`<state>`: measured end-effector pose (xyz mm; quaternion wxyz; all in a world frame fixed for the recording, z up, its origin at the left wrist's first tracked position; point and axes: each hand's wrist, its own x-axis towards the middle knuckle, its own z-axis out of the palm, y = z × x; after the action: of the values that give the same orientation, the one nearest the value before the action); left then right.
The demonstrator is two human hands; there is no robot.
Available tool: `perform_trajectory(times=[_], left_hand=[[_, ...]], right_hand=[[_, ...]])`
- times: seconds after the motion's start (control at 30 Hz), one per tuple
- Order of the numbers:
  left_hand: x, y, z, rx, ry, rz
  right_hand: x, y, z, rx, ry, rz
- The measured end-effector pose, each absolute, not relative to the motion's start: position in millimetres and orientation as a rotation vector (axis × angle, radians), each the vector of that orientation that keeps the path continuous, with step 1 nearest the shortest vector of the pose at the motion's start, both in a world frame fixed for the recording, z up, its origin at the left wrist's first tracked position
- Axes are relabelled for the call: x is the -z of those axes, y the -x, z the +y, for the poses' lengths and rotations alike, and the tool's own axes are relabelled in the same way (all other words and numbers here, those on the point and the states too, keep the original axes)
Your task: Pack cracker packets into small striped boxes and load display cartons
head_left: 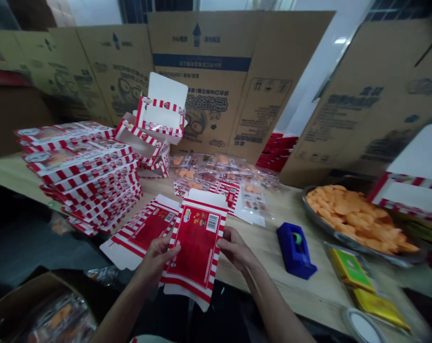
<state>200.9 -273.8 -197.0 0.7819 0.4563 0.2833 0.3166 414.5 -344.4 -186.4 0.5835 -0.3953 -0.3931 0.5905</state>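
Both hands pinch one flat carton [196,245] above table edge [273,247]: left hand [159,255] closed on its left side, right hand [235,247] on its right. Best squeeze edges inward evenly along creases. Tape dispenser [295,250] sits just right.

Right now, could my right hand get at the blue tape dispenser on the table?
Probably yes: the right hand grips the flat red striped carton, but bare table lies between it and the blue tape dispenser.
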Motion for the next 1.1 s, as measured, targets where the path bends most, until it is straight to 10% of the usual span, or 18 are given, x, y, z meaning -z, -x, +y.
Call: perform_trajectory(times=[0.2,0.6,0.83,1.1], left_hand=[[216.0,-212.1,-292.8,-0.657,-0.895,0.623],[222.4,-206.4,-299.7,-0.843,-0.89,0.682],[236.3,-211.8,-313.8,-0.849,-0.868,0.714],[258.3,-201.4,-309.6,-0.756,-0.98,0.665]], right_hand=[[217.0,-419.5,-356.2,-1.093,1.11,-0.725],[267.3,-379.5,-421.8,-1.524,1.066,-0.729],[263.6,-396.3,-403.6,-0.946,1.271,-0.642],[270.6,-402.3,-407.1,-1.0,1.349,-0.878]])
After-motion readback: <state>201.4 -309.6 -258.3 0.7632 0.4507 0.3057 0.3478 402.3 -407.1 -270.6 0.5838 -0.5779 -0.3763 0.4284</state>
